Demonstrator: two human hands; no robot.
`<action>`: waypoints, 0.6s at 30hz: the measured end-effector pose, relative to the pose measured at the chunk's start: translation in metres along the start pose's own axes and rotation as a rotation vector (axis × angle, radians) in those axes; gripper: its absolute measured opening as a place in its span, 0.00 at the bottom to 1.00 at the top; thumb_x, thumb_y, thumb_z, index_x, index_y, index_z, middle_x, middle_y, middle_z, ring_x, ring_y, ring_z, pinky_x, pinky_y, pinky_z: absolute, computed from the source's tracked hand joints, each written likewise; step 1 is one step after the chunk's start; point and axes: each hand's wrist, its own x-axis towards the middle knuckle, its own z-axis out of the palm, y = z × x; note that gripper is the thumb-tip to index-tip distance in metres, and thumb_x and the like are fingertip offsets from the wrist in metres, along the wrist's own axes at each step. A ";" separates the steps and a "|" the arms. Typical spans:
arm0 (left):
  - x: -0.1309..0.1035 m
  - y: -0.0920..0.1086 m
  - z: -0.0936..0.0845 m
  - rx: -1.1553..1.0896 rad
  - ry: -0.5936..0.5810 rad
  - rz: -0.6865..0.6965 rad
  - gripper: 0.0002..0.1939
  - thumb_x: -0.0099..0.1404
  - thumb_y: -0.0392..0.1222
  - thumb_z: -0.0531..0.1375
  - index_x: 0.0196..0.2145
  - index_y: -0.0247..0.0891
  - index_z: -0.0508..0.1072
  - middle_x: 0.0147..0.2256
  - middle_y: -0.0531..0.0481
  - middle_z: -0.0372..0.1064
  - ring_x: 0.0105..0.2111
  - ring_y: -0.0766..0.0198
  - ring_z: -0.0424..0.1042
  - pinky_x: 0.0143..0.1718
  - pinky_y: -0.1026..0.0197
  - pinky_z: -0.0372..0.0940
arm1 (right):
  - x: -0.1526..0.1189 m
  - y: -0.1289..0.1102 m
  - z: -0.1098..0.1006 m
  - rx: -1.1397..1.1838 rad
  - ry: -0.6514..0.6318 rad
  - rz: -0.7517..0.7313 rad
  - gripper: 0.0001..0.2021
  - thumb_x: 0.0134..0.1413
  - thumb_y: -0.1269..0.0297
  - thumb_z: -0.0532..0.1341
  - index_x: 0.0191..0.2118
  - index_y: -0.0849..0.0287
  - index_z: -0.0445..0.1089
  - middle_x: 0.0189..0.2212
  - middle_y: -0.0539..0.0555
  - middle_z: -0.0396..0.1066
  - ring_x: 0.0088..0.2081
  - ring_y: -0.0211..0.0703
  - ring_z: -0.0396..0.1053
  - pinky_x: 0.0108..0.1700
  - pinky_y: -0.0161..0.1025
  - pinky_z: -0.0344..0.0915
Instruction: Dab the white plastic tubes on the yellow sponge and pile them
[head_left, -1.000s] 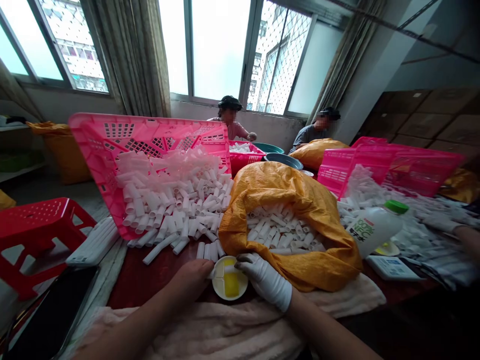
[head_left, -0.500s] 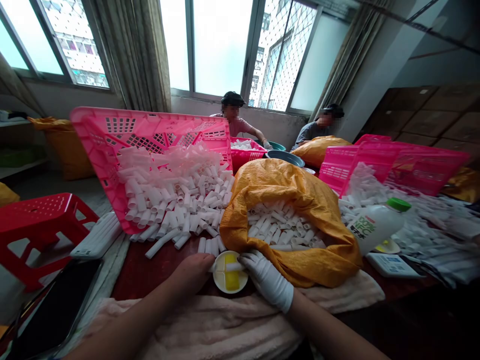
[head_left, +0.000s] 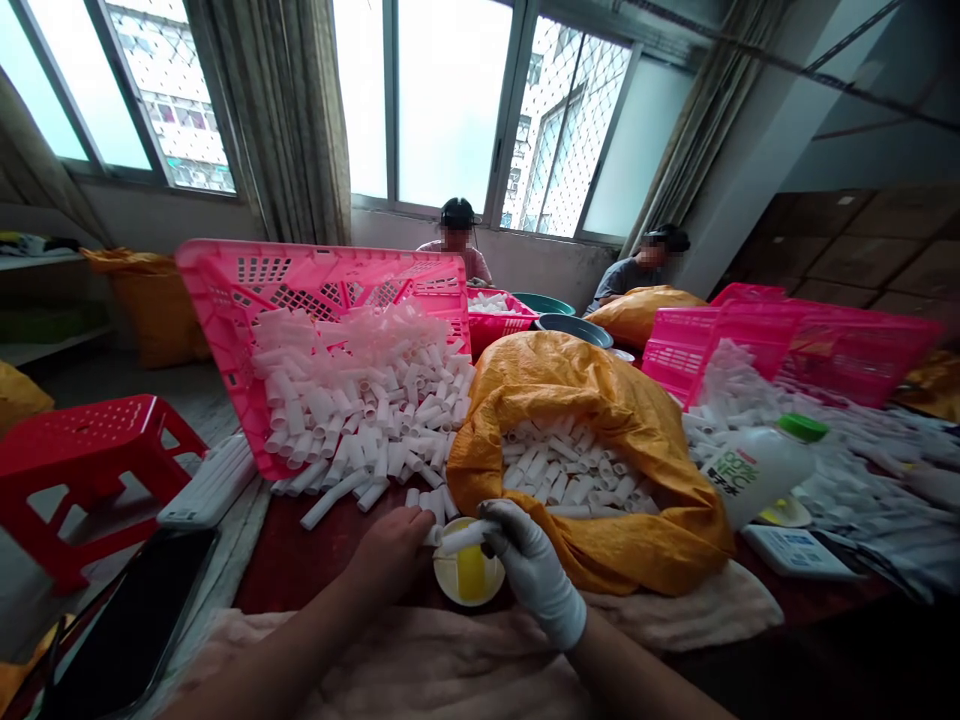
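My bare left hand (head_left: pixel 391 552) is closed, its fingertips pinching a short white piece (head_left: pixel 433 536) that looks like a plastic tube. My right hand (head_left: pixel 534 572), in a white glove, is closed on a white plastic tube (head_left: pixel 460 540). The two pieces meet or nearly meet above a small round white dish (head_left: pixel 444 582) with a yellow block (head_left: pixel 472 578) in it. Whether the pieces are joined cannot be made out. Behind my hands, an orange woven sack (head_left: pixel 480 470) lies open, full of short white tubes (head_left: pixel 559 465).
A tipped pink crate (head_left: pixel 225 290) spills white tubes (head_left: pixel 352 430) onto the dark red table (head_left: pixel 300 560). A green-capped bottle (head_left: pixel 765 465) leans at right. A pink towel (head_left: pixel 420 660) covers the table's front. A red stool (head_left: pixel 82 440) stands left. Two people (head_left: pixel 456 245) sit behind.
The tube in my right hand has risen slightly from the dish and tilted, now meeting or close to the piece in my left. The far person's arm has drawn back. The view has shifted slightly.
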 end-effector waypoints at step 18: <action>-0.010 0.027 -0.009 -0.136 -0.170 -0.052 0.07 0.60 0.42 0.54 0.31 0.38 0.67 0.29 0.48 0.71 0.29 0.63 0.69 0.30 0.65 0.61 | 0.001 -0.023 0.034 -0.246 -0.028 0.203 0.18 0.60 0.56 0.47 0.22 0.58 0.60 0.18 0.48 0.61 0.21 0.35 0.60 0.23 0.33 0.59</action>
